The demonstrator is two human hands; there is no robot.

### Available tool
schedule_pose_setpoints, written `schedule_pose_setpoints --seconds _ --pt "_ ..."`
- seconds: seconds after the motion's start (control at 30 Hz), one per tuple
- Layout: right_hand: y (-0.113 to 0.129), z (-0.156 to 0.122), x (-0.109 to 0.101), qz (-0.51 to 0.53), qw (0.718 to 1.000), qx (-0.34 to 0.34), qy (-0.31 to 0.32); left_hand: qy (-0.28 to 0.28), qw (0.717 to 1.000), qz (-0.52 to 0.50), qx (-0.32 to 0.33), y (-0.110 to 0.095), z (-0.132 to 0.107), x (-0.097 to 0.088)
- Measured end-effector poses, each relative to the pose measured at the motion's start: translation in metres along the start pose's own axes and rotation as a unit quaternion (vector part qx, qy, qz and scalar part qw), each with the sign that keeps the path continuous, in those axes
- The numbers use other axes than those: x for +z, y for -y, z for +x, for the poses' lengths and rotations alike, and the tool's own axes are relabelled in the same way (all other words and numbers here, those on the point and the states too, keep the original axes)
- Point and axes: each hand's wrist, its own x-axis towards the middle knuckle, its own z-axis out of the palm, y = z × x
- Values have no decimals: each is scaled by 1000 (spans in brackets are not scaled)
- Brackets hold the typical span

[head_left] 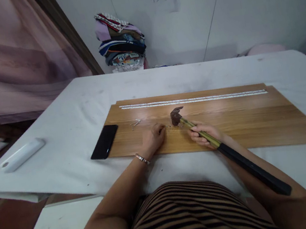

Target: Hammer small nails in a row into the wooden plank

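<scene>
A long wooden board (254,121) lies on a table covered with a white cloth (67,113). My right hand (203,134) is closed round the yellow shaft of a claw hammer (177,116), whose head rests on the board and whose black grip sticks out toward me. My left hand (153,137) rests on the board just left of the hammer head, fingers pinched together on something too small to make out. A few loose nails (135,123) lie on the board to the left of that hand.
A black phone (104,141) lies across the board's left end. A white strip (194,99) runs along the board's far edge. A white oblong object (22,154) lies near the table's left edge. A pile of folded clothes (121,43) stands behind the table.
</scene>
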Motion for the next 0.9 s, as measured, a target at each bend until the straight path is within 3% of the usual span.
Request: schedule_pose_setpoints --seconds 0.9 --pt "-1 2 -1 -2 1000 5 -4 2 1000 -2 -1 1 0 1"
